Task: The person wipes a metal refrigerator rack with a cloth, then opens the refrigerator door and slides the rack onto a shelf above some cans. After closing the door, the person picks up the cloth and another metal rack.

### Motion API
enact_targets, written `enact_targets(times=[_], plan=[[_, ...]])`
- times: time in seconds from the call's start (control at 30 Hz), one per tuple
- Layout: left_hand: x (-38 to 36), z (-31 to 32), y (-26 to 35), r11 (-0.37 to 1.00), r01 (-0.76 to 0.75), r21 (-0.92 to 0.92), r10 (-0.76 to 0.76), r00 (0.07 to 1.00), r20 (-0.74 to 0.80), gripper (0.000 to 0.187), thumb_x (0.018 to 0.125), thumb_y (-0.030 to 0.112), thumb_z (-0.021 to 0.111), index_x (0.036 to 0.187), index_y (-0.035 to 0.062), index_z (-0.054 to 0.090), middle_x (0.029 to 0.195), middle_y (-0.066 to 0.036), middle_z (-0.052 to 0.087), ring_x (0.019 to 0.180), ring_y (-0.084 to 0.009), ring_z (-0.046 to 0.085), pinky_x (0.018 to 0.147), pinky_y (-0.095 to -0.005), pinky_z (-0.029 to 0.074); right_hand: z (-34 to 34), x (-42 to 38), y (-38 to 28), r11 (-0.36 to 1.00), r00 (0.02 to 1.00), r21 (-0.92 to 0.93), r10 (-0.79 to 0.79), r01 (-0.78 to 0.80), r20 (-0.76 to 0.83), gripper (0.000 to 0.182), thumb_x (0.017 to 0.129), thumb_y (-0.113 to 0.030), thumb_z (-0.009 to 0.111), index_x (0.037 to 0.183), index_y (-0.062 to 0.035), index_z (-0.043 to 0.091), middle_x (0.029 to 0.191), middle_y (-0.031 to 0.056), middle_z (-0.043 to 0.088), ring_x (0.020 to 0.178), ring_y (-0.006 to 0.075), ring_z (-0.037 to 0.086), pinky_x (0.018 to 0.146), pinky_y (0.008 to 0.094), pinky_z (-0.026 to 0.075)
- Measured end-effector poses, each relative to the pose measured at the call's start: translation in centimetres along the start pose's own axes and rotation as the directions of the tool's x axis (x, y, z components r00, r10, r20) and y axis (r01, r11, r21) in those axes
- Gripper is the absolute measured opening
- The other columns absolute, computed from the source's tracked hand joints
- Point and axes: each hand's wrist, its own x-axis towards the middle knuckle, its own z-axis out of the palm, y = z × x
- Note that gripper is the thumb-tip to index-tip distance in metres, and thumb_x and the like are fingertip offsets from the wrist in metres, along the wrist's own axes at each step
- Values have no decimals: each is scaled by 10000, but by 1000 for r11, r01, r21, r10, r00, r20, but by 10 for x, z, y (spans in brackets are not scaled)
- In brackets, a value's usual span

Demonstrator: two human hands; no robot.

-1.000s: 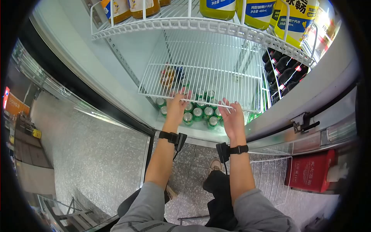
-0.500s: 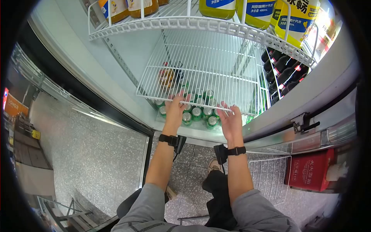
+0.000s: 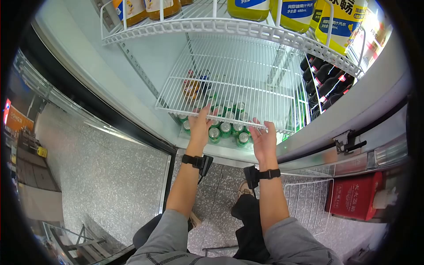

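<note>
A white wire shelf [image 3: 238,79] spans the inside of the fridge, with no goods on top of it. My left hand [image 3: 200,126] grips its front edge left of the middle, thumb on top and the other fingers partly behind the wires. Farther right, my right hand [image 3: 265,139] is closed on the same edge, palm turned up and thumb over the bar. Below the shelf, several green cans [image 3: 225,128] stand on the fridge floor. Behind them are bottles with orange contents [image 3: 191,88], seen through the wires.
Above hangs an upper shelf [image 3: 212,25] carrying yellow bottles [image 3: 249,9] and orange bottles [image 3: 170,9]. Dark bottles [image 3: 329,81] lie stacked at the right. The fridge door frame [image 3: 154,143] borders the left. A loose wire rack [image 3: 309,203] and a red box [image 3: 355,196] are low right.
The view has shifted very slightly. Both hands stay on the shelf's front edge, and the shelf shows no clear movement.
</note>
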Motion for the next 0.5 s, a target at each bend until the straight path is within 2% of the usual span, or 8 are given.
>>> enact_targets(times=[0.3, 0.4, 0.5], plan=[[-4, 5, 4, 1000, 5, -2, -5, 1000, -4, 645, 839, 194, 742, 1275, 51, 290, 1218, -121, 525, 1050, -220, 641, 795, -338, 508, 1, 0, -1, 1000, 1000, 0, 21, -21, -21, 447, 891, -201, 563, 1208, 24, 343, 1272, 232, 473, 1089, 308, 566, 939, 361, 544], [-7, 10, 2, 999, -35, 28, 37, 996, -79, 382, 884, 200, 686, 1157, -17, 529, 1187, -111, 595, 1026, -255, 650, 845, -328, 535, 2, -1, -2, 1000, 1000, -16, 23, -23, -21, 451, 890, -199, 562, 1212, 29, 343, 1267, 227, 475, 1078, 295, 571, 929, 353, 549], [-9, 10, 2, 999, -38, 23, 40, 996, -77, 375, 892, 213, 682, 1153, -11, 533, 1163, -103, 598, 1009, -244, 653, 839, -325, 535, 1, -3, -2, 999, 999, -19, 25, -25, -28, 458, 889, -201, 564, 1217, 30, 343, 1261, 224, 482, 1051, 280, 582, 919, 346, 553]])
